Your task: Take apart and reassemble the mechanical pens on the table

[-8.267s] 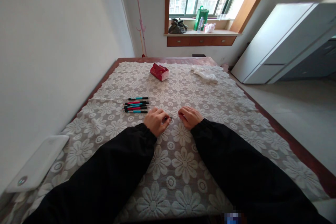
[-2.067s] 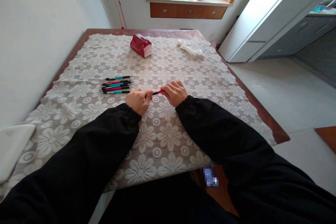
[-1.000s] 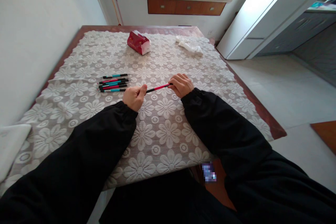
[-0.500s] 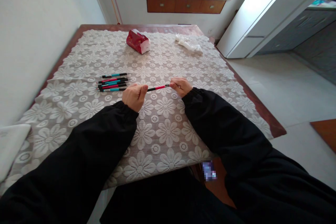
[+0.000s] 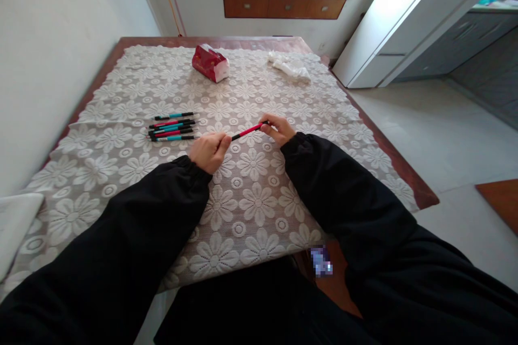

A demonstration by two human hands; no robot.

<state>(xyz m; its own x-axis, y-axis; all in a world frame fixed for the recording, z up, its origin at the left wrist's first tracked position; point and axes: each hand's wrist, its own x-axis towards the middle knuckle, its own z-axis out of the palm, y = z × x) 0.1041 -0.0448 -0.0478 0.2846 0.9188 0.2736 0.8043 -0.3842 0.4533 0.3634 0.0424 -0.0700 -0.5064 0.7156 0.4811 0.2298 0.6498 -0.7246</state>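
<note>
A slim red-and-black pen (image 5: 249, 131) is stretched between my two hands above the tablecloth, its right end tilted slightly up. My left hand (image 5: 211, 152) is closed round the black left end, thumb along the top, hiding that tip. At the other end my right hand (image 5: 277, 129) pinches the pen between thumb and fingers, covering most of its end. Left of my left hand lies a bunch of several similar pens (image 5: 172, 129), blue-and-black and red-and-black, side by side. One blue-and-black pen (image 5: 175, 116) lies slightly apart behind them.
A white floral tablecloth (image 5: 259, 202) covers the wooden table. Toward the back lie a red tissue pack (image 5: 210, 63) and a crumpled white plastic bag (image 5: 289, 67). White folded material (image 5: 18, 226) sits at the left edge. A white fridge-like cabinet (image 5: 376, 27) stands beyond the right corner.
The pen's right end has risen, so it slants more, and more of its red part shows. My right hand has shifted its hold on that end. The view has moved slightly.
</note>
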